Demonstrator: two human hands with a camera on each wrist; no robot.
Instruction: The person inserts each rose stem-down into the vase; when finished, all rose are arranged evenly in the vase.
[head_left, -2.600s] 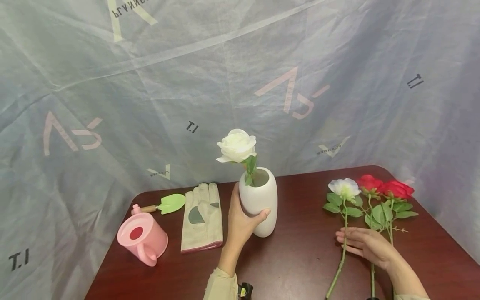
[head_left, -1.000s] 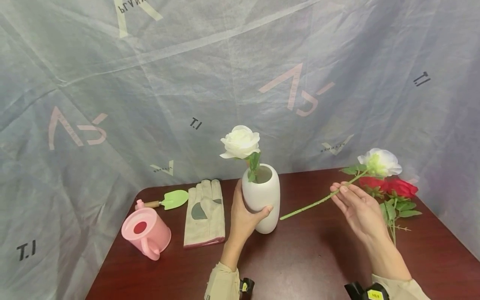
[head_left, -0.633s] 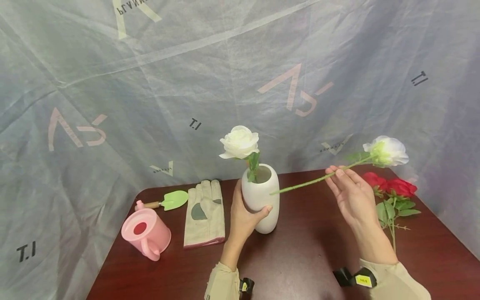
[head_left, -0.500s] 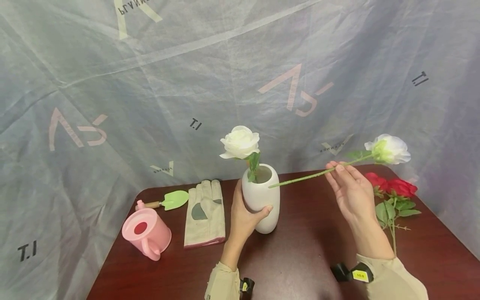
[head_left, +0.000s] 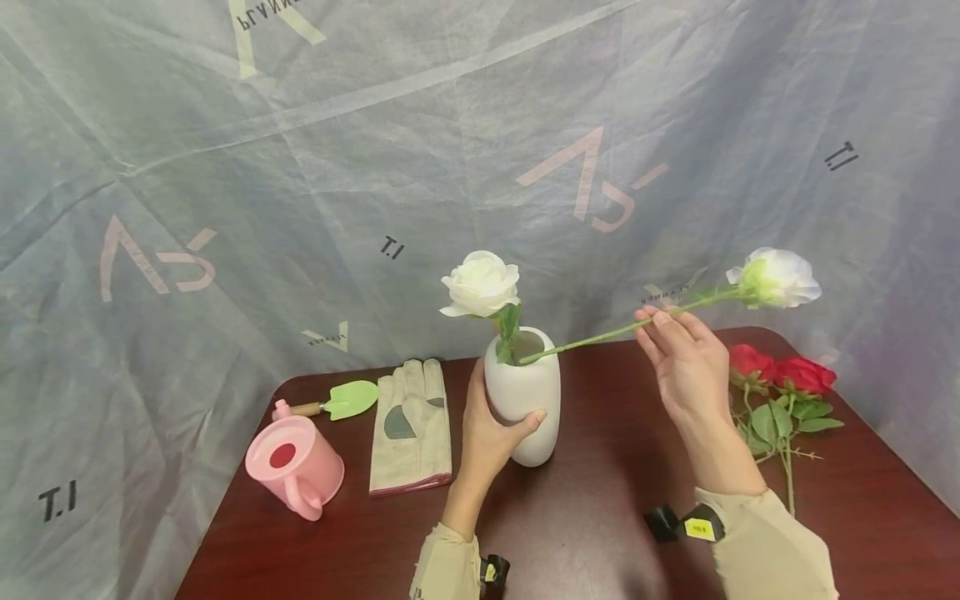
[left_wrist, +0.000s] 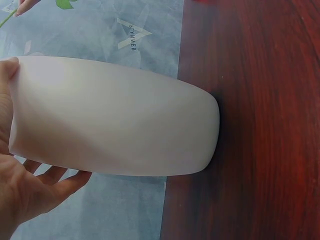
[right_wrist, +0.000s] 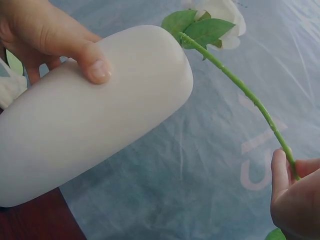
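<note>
My left hand (head_left: 489, 425) grips a white vase (head_left: 531, 408) around its left side, thumb across the front. One white rose (head_left: 480, 285) stands in the vase and leans left, with green leaves at the mouth. My right hand (head_left: 688, 360) pinches the stem (right_wrist: 250, 95) of a second white rose (head_left: 776, 277) between thumb and fingertips. That rose is held nearly level, its bloom out to the right. The stem's cut end overlaps the vase mouth in the head view. In the right wrist view the end lies right at the rim, beside the leaves.
Two red roses (head_left: 802, 375) with leafy stems lie on the dark red table (head_left: 600, 517) at the right. Left of the vase are a work glove (head_left: 411, 433), a green trowel (head_left: 351, 400) and a pink watering can (head_left: 296, 467). A grey printed cloth (head_left: 337, 167) hangs behind.
My right hand has picked the white rose up from the table, turned it and brought its stem end left and up to the vase mouth. The left hand keeps its grip on the vase.
</note>
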